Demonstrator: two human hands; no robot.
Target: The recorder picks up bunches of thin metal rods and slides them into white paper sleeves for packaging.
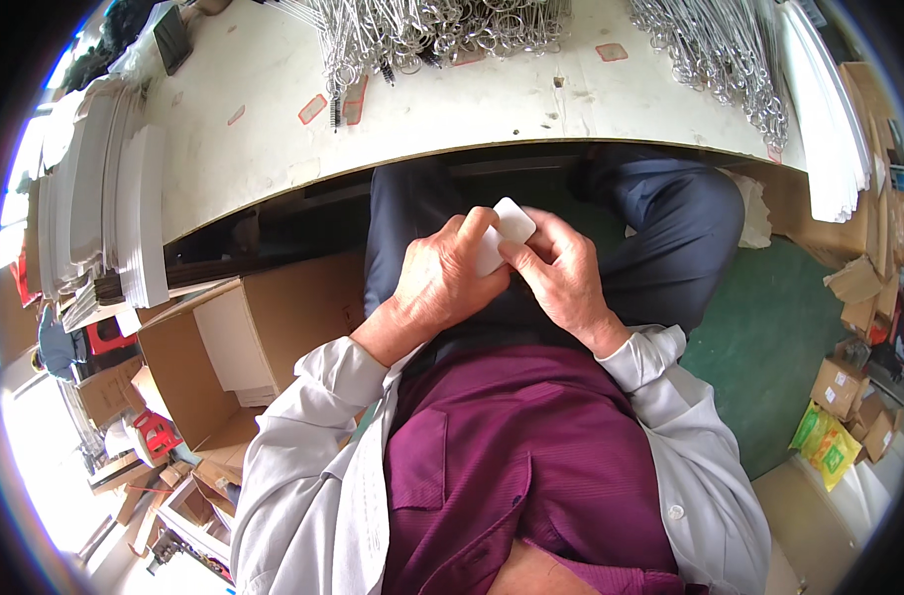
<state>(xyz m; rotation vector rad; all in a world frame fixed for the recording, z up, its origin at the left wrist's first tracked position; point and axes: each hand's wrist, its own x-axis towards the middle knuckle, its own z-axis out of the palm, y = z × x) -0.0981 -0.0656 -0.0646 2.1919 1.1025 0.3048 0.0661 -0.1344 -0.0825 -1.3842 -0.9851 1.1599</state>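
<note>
Over my lap, in front of the table's edge, both hands are together at a small white piece with rounded corners (515, 221). A second white surface (488, 255) shows just below it, between the hands; whether it is part of the same piece I cannot tell. My left hand (444, 270) is closed, its bent fingers gripping the white piece from the left. My right hand (565, 276) pinches it from the right, with the thumb laid across its lower edge. The fingers hide part of the piece, so its exact kind does not show.
Bundles of looped wire-handled brushes (442, 40) lie along the far side of the white table (244, 149), with more wire pieces (720, 59) at right. White flat stacks (143, 218) stand at left, others (831, 119) at right. An open cardboard box (303, 307) sits left of my legs.
</note>
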